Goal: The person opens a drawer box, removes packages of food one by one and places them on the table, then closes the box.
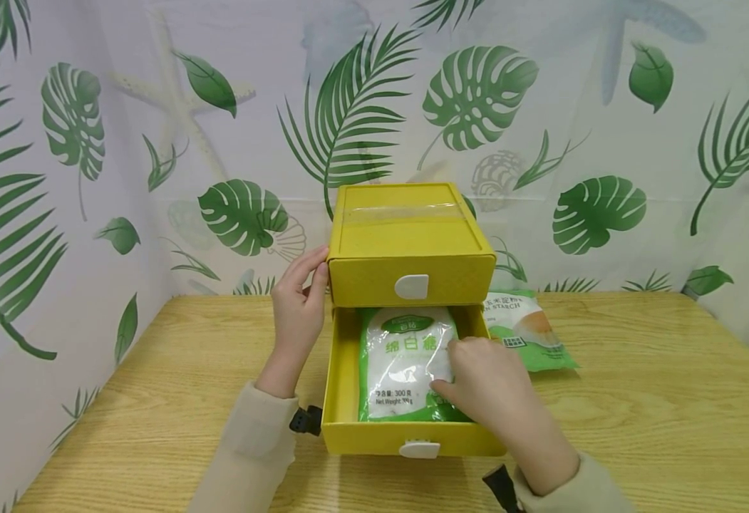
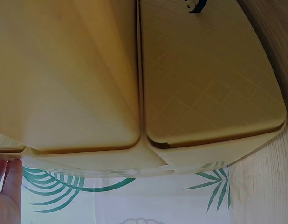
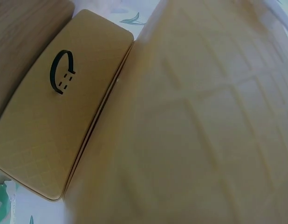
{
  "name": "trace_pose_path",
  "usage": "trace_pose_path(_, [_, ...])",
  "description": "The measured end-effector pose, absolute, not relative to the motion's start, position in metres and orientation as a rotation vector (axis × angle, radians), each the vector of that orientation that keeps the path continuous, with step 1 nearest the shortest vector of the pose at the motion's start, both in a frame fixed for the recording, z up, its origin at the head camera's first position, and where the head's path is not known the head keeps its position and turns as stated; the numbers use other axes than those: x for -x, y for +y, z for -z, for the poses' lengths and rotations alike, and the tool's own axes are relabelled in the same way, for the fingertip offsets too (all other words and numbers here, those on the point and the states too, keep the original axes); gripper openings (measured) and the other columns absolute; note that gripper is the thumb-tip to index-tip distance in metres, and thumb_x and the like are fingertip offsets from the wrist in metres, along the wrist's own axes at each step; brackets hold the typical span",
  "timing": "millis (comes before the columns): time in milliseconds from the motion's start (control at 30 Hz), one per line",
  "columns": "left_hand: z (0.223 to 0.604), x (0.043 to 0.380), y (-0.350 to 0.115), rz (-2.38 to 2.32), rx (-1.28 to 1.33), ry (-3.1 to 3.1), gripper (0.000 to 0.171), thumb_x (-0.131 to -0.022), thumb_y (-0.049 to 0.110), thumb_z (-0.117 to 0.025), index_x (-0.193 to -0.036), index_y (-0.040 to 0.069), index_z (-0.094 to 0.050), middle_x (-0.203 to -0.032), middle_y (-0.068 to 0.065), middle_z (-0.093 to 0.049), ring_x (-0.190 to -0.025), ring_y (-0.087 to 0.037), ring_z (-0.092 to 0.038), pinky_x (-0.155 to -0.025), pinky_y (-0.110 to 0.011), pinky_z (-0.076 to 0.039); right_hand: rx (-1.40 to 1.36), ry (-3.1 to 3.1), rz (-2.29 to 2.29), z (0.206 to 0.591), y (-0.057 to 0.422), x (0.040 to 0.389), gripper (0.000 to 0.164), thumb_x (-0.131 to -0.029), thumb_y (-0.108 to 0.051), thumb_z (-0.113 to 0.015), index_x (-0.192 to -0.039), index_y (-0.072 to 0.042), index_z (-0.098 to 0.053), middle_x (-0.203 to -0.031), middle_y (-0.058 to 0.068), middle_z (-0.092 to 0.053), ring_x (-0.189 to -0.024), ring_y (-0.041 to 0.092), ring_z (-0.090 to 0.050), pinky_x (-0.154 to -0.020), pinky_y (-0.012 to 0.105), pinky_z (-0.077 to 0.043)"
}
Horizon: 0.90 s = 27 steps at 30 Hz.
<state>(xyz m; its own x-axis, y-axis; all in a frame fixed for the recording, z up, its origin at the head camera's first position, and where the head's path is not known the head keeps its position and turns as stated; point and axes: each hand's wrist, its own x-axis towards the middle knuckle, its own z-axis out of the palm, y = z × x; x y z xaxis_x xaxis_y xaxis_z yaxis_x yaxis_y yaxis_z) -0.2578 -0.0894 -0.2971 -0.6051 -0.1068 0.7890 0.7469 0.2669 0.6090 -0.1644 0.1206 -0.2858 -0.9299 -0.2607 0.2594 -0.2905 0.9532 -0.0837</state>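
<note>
A yellow drawer cabinet [image 1: 412,235] stands in the middle of the head view, one drawer [image 1: 374,440] pulled out toward me. In that drawer lies a white and green bag of sugar [image 1: 406,356], printed side up. My right hand [image 1: 489,377] reaches over the drawer's right wall and grips the bag's right side, thumb on its face and the other fingertips hidden. At the cabinet's upper left front edge rests my left hand [image 1: 300,303], fingers extended along the side. The left wrist view catches part of the left hand [image 2: 9,193] beside the yellow side wall.
A bag of corn starch [image 1: 528,331] lies on the wooden table [image 1: 656,399], partly behind the cabinet's right side. Below the pulled-out drawer, a closed lower drawer [image 3: 55,121] shows in the right wrist view. A leaf-patterned cloth [image 1: 374,107] hangs behind the table.
</note>
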Motion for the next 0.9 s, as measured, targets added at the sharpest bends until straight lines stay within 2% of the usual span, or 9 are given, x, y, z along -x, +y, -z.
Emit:
trace_pose_path(367, [0.2973,0.2576,-0.0886,1.438,0.584,-1.783,0.022,-0.089,0.003,-0.051,-0.107,-0.006,-0.061,-0.11,-0.015,-0.058,-0.103,-0.021,-0.054,-0.068,-0.027,-0.052,-0.432,-2.845,-0.199,0.2864,0.1207,0.1654,0.032,-0.065,-0.028,-0.077,-0.063,-0.007,-0.052,-0.056,0.0,-0.044,-0.051,0.015,-0.039,-0.04,0.024,-0.034])
trace_pose_path(567, [0.2981,0.2587,-0.0888,1.434,0.584,-1.78,0.022,-0.089,0.002,-0.051,-0.106,-0.006,-0.061,-0.11,-0.015,-0.058,-0.103,-0.022,-0.054,-0.068,-0.027,-0.053,-0.499,-2.836,-0.191,0.2865,0.1198,0.1675,0.031,-0.065,-0.028,-0.077,-0.07,-0.004,-0.059,-0.06,0.0,-0.049,-0.052,0.014,-0.039,-0.043,0.024,-0.035])
trace_pose_path(900, [0.297,0.2575,-0.0887,1.435,0.58,-1.785,0.022,-0.089,0.003,-0.051,-0.107,-0.006,-0.061,-0.11,-0.015,-0.058,-0.103,-0.022,-0.054,-0.068,-0.026,-0.052,-0.597,-2.848,-0.279,0.2863,0.1171,0.1684,0.025,-0.067,-0.024,-0.075,-0.072,-0.006,-0.058,-0.063,-0.003,-0.048,-0.056,0.013,-0.039,-0.046,0.023,-0.036])
